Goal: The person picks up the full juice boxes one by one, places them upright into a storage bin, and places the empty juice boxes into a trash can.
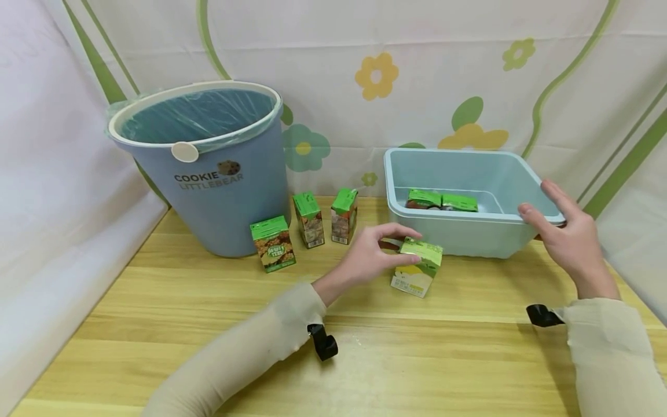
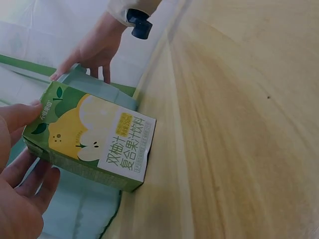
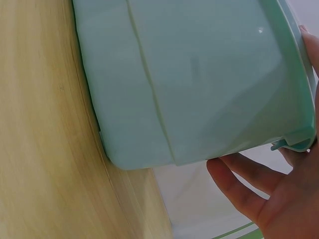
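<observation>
My left hand (image 1: pixel 367 256) pinches a small green-and-yellow juice carton (image 1: pixel 417 272) near its top, thumb on one side and fingers on the other. In the left wrist view the carton (image 2: pixel 102 134) shows fruit pictures and Chinese print on its broad face. It stands just in front of a pale blue-green plastic storage bin (image 1: pixel 450 234). On the bin's right end, my right hand (image 1: pixel 573 243) grips the rim, thumb on top and fingers along the outer wall. Two green-topped cartons (image 1: pixel 460 202) lie inside the bin, mostly hidden by its front wall.
A blue trash can (image 1: pixel 234 197) with a clear liner stands at the back left. Three green-topped snack or drink cartons stand near it: one in front (image 1: pixel 273 246), two to its right (image 1: pixel 308 220) (image 1: pixel 344 217). A flower-print curtain (image 1: pixel 333 75) hangs behind the wooden table (image 1: pixel 396 359).
</observation>
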Motion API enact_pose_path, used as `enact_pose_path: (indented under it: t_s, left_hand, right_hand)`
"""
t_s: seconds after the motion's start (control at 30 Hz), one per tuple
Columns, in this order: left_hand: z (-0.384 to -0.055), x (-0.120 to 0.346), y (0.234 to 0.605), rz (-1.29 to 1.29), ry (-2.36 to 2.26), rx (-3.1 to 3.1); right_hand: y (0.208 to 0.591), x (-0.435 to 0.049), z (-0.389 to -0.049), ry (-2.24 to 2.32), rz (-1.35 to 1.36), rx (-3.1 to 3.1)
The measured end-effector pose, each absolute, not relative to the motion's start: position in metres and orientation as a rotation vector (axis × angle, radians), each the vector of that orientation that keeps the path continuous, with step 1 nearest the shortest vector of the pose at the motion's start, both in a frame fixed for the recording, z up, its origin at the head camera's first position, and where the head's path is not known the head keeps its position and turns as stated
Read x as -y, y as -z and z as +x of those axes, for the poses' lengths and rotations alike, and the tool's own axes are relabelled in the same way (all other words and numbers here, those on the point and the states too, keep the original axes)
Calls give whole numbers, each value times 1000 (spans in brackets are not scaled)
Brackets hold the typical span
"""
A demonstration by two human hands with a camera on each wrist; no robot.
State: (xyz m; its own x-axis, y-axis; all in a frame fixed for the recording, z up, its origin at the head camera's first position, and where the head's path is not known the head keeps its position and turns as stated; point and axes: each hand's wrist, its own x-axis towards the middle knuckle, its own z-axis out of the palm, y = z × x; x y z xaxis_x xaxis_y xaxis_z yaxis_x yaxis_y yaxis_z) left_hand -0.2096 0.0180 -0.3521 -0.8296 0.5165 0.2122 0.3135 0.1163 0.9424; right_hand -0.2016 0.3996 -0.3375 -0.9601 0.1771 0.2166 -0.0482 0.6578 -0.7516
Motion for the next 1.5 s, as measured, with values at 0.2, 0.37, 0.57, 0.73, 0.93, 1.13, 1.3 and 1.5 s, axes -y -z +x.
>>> enact_pose_path:
  t_s: [0.2,0.37,0.57,0.73,0.93,1.13,1.3,1.5]
  left_hand:
    - [-205,-16,357,831,-1830,-2192]
    - [-199,-14,356,827,-1823,-2217]
    - [-192,-11,353,821,-1791,-2270]
    - [-190,-9,352,794,-1766,-2343]
    - [-188,-7,352,706,-1770,-2350]
    - [-187,-6,349,686,-1672,-2446]
    - [-185,-7,348,688,-1667,-2482]
    - [-181,-9,348,648,-1742,-2452]
  right_hand:
    - [338,-399,-202,-1181,-98,2604]
    - [337,-398,-202,-1178,-92,2604]
    - [336,-398,-203,-1184,-83,2596]
    - [336,-397,-203,-1189,-88,2596]
    - [337,-396,-203,-1202,-89,2594]
    - [337,-396,-203,-1211,-94,2592]
    - [337,-397,-202,-1214,-102,2600]
    - [337,-397,-201,-1217,-104,2602]
